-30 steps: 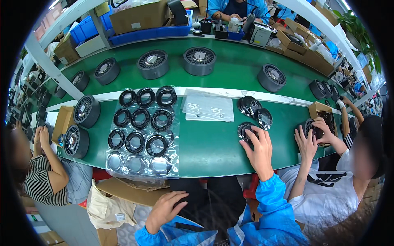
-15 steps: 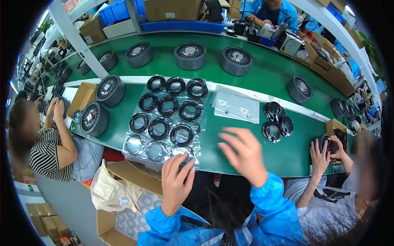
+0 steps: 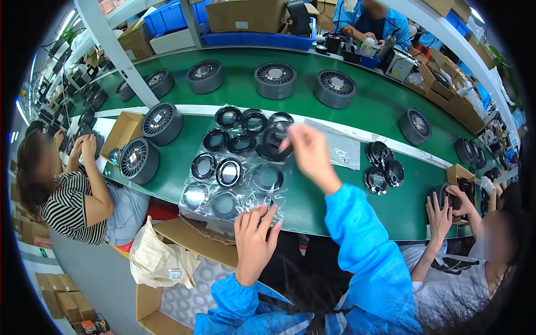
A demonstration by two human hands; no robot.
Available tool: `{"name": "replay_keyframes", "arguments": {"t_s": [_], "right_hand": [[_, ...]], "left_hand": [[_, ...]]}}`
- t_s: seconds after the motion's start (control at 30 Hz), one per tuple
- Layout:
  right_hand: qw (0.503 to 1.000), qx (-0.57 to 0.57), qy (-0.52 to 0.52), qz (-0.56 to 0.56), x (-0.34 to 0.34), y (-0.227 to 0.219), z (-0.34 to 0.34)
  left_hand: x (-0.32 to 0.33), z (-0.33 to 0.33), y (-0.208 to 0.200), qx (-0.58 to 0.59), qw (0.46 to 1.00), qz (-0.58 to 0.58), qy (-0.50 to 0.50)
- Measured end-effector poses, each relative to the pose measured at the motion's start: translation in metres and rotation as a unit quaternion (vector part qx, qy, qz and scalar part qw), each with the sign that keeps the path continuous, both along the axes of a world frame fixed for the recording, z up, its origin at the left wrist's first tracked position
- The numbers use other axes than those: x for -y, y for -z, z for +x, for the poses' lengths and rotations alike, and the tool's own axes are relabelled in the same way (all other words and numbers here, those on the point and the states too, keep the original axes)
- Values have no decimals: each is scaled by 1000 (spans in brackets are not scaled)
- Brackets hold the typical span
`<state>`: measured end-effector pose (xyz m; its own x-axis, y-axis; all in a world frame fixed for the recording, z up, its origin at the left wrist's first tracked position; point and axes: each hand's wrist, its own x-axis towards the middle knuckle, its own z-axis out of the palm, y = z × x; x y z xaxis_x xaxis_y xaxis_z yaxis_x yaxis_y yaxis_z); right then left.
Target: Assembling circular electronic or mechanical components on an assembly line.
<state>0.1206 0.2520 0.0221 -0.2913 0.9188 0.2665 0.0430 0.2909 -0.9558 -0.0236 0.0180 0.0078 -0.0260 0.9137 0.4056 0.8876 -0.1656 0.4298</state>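
A clear plastic blister tray (image 3: 192,187) lies on the green bench in front of me, with several glossy black rings (image 3: 228,172) in its round pockets. My right hand (image 3: 312,156) reaches over the tray's right side, somewhat blurred. Its fingers pinch the edge of a black ring (image 3: 275,135), which overlaps another ring beneath it. My left hand (image 3: 255,240) is at the tray's near right corner, its fingers stretched out and holding nothing. One pocket (image 3: 268,177) between the two hands has no ring in it.
Flat plastic bags (image 3: 346,151) lie right of the tray, then a cluster of black rings (image 3: 377,180). Grey finned wheel-like units (image 3: 275,80) line the bench behind. An open carton (image 3: 146,310) with a cloth bag (image 3: 159,259) stands below left. People sit on both sides.
My right hand has moved left and away from me, over the tray, and now grips a black ring. A near-right pocket has lost its ring. The whole view has shifted slightly.
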Motion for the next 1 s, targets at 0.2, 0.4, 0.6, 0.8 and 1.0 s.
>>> {"name": "replay_keyframes", "arguments": {"t_s": [0.2, 0.4, 0.6, 0.8, 1.0], "right_hand": [[978, 185, -99, -1, 24, -16, 66], [902, 368, -100, 203, 84, -16, 80], [898, 430, -17, 88, 140, -17, 91], [940, 327, 23, 96, 148, 3, 92], [935, 340, 23, 97, 148, -8, 82]], "left_hand": [[-5, -7, -1, 39, 999, 3, 0], [-8, -12, -6, 49, 999, -12, 18], [2, -43, 0, 156, 987, 23, -17], [-1, -47, 6, 62, 995, 25, -71], [3, -44, 11, 34, 997, -1, -64]]}}
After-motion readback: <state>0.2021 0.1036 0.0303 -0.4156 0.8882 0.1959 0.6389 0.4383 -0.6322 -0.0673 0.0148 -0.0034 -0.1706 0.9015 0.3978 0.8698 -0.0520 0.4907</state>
